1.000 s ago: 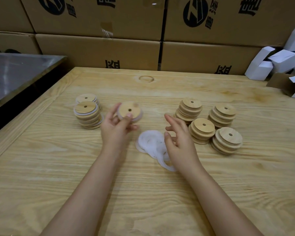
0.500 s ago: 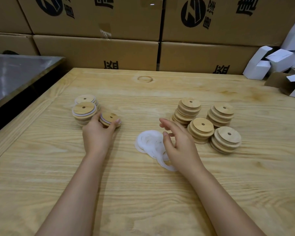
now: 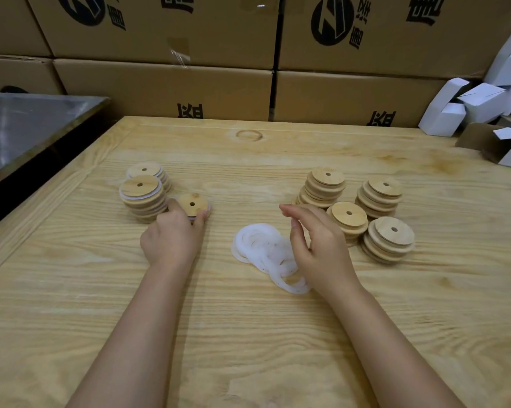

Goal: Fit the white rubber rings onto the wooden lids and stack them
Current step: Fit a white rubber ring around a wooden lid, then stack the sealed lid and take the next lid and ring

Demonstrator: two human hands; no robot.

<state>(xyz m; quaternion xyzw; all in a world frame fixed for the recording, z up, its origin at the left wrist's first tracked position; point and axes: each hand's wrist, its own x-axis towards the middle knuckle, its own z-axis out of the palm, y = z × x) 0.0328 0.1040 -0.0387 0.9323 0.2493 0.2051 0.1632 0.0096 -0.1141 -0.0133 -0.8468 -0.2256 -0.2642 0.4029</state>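
wooden table (image 3: 248,334): pale top, grain running side to side; all the task pieces sit on it.
left hand (image 3: 171,240): down on the table left of centre, thumb and fingers curled round the near edge of one lid.
lid (image 3: 193,204): round, wood, small hole in the middle; lies flat in the left hand's grip, just right of the front left stack. A thin white rim shows under its right edge.
left stacks (image 3: 142,198): two piles of lids, one behind the other and touching; white rings show between the layers. The front pile leans a little.
right hand (image 3: 322,245): raised at centre right, palm turned inward, fingers loosely bent and apart; nothing seen between them. Cannot tell whether the heel of the hand touches the rings.
white rubber rings (image 3: 260,245): loose overlapping heap, flat on the table between the two hands, partly under the right hand.
right stacks (image 3: 391,240): four piles of bare wooden lids in a close cluster right of the right hand, two in front and two behind.
cardboard boxes (image 3: 160,89): brown, black print, stacked as a wall along the far edge of the table.
small white boxes (image 3: 478,104): jumbled heap at far right.
metal surface (image 3: 27,125): grey sheet top at far left, beside the table.
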